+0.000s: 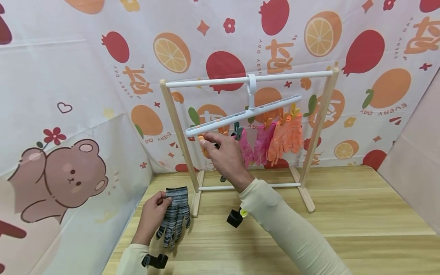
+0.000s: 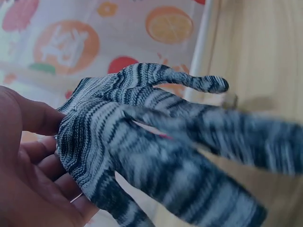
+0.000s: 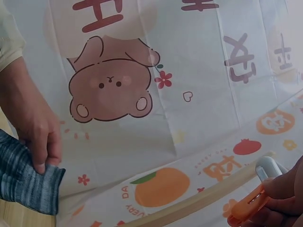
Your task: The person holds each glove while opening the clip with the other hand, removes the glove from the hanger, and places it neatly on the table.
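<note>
My left hand (image 1: pixel 154 214) pinches a grey-and-black striped knit glove (image 1: pixel 177 214) near its cuff, and the glove's fingers hang down beside the rack's left foot. In the left wrist view the glove (image 2: pixel 118 127) spreads out from my thumb and fingers. My right hand (image 1: pixel 227 156) is at the left end of a white hanger (image 1: pixel 220 121), holding an orange clothespin (image 3: pixel 248 205) between thumb and fingers. That clothespin is right under the hanger's tip. Farther right along the hanger, clothespins hold pink gloves (image 1: pixel 264 142) and orange gloves (image 1: pixel 286 135).
The hanger hooks over the top bar (image 1: pixel 206 81) of a wooden-legged rack (image 1: pixel 319 130), tilted with its left end nearer. A dark green clothespin (image 1: pixel 238 131) hangs by my right hand. The rack stands on a wood-grain table (image 1: pixel 343 229), before a fruit-printed cloth (image 1: pixel 220 34).
</note>
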A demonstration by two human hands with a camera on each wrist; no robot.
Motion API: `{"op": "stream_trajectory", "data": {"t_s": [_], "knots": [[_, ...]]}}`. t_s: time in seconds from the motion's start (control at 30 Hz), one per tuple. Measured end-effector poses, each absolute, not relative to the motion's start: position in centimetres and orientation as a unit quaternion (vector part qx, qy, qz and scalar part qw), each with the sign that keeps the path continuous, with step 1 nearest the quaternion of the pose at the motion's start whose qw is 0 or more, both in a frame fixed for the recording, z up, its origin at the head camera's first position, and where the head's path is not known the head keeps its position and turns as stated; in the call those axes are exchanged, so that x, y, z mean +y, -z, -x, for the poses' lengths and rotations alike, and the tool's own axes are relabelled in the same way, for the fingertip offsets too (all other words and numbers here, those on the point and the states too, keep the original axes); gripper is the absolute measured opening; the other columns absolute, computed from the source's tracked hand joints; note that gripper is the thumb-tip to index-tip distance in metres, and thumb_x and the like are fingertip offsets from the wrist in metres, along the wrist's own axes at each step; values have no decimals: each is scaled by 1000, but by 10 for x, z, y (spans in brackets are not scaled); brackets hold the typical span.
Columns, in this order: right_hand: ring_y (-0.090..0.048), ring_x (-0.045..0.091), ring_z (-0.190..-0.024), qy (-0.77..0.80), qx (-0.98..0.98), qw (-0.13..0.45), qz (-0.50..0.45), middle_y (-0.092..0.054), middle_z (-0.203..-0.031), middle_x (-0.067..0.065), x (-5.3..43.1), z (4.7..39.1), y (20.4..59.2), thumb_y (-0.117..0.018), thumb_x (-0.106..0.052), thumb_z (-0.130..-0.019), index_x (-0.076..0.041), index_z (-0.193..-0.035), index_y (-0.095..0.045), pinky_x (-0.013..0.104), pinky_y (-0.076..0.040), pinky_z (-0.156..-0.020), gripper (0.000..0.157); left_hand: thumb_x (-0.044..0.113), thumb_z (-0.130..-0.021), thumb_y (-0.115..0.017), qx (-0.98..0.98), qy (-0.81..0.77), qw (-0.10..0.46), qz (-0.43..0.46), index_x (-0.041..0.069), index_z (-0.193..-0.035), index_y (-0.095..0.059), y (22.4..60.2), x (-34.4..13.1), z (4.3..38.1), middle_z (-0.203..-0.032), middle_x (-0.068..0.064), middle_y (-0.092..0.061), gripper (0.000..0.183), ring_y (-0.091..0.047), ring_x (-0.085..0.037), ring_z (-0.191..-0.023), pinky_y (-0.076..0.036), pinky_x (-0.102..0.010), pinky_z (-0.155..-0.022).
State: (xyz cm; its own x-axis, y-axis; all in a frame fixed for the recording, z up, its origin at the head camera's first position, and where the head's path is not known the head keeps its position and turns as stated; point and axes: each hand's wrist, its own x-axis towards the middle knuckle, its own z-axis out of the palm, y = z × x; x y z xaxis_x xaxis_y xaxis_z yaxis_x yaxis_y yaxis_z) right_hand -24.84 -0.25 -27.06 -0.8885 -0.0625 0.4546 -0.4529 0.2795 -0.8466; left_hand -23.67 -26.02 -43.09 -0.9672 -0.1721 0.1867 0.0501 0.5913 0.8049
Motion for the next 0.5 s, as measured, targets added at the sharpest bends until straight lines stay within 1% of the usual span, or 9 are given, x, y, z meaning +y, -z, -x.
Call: {"op": "stream_trajectory", "data": {"t_s": [0.07,0.23,0.37,0.43,0.5], "knots": [[-56,24,-75,-577,-782,169,-164,-72,-116,3,-2,248,270,-67,-25,-100,-11,-130,-70,28,-34,-53,33,14,-101,-59,-881,459,105,-48,3,-94,-58,436,-266,239,-65,1,-36,13,-37,-17,-59,-32,-30,-59],[-53,21,-72,-577,-781,173,-164,-73,-113,2,-1,249,270,-67,-25,-100,-11,-129,-71,27,-33,-53,32,13,-101,-58,-886,454,67,-64,1,-96,-56,447,-280,249,-68,-1,-41,14,-39,-19,-64,-33,-33,-62],[-41,20,-57,-577,-780,174,-167,-73,-107,2,-1,249,270,-68,-25,-100,-11,-129,-71,27,-29,-47,32,12,-100,-58,-902,424,44,-63,-1,-100,-59,457,-290,258,-71,-2,-47,14,-43,-20,-68,-34,-34,-63],[-43,19,-59,-576,-781,174,-168,-73,-108,2,-2,250,271,-68,-25,-100,-11,-128,-71,27,-30,-48,32,12,-100,-58,-909,411,36,-62,-2,-102,-60,462,-294,261,-73,-2,-50,14,-45,-20,-69,-35,-34,-63],[-50,20,-66,-574,-782,175,-169,-73,-111,2,-3,250,272,-68,-24,-100,-11,-128,-72,27,-33,-51,31,12,-99,-58,-913,402,29,-62,-2,-104,-61,466,-298,262,-75,-4,-53,15,-46,-20,-69,-36,-35,-63]]}}
